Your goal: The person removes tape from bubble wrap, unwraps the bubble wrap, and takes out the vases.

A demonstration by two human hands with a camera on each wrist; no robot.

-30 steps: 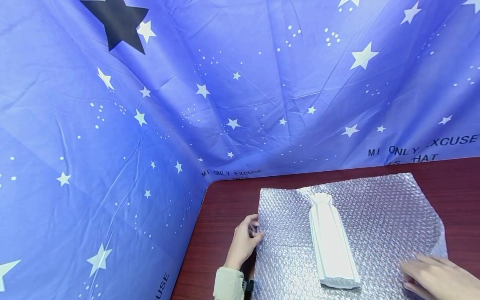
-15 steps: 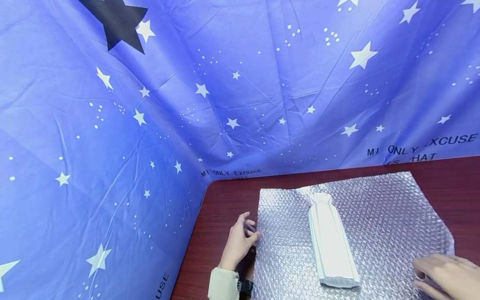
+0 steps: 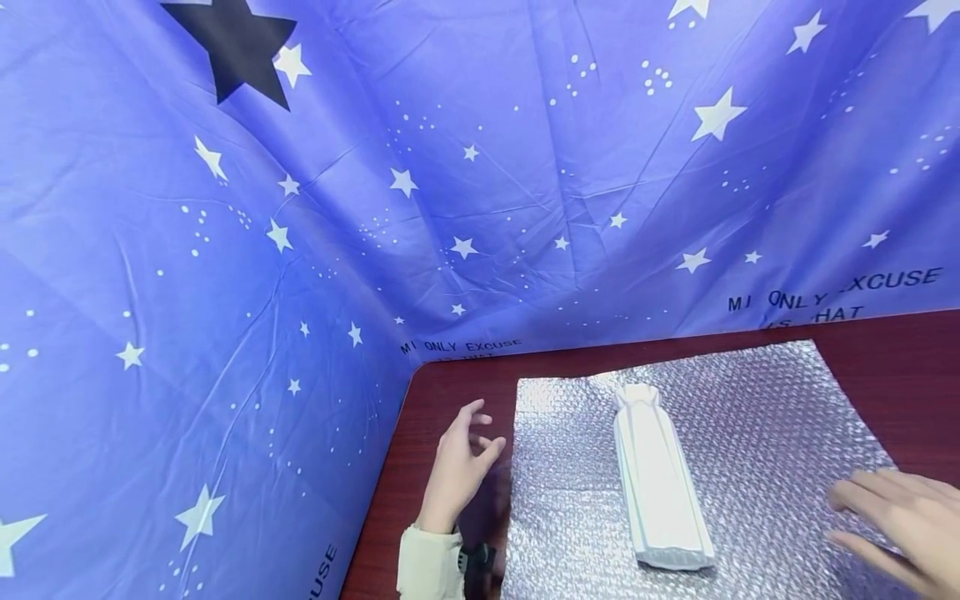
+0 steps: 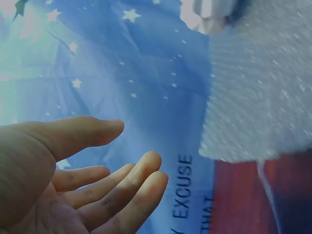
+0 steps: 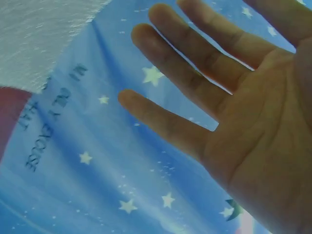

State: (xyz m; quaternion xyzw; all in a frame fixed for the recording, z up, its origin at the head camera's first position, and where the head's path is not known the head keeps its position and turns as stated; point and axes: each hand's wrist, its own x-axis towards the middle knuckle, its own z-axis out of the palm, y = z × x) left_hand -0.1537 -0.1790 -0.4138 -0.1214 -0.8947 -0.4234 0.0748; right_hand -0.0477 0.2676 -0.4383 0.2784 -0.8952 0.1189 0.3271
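At three o'clock of the white vase (image 3: pixel 663 492), the right hand (image 3: pixel 903 521) is hanging wide, fingers apart, and at nine the left hand (image 3: pixel 454 468) is hanging loose, both holding nothing. Between them the vase is lying on the silvery bubble wrap (image 3: pixel 757 442), neck toward twelve, looking stiff, smooth and perhaps breakable, its middle promising the surest hold. Against the starry curtain (image 3: pixel 517 283), the right-wrist view is showing a bare palm that the head view is hiding.

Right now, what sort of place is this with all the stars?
Probably a curtained-off corner for tabletop work: starry blue cloth hangs along two sides of a dark red table, and a white bottle-shaped object lies on silvery bubble wrap.
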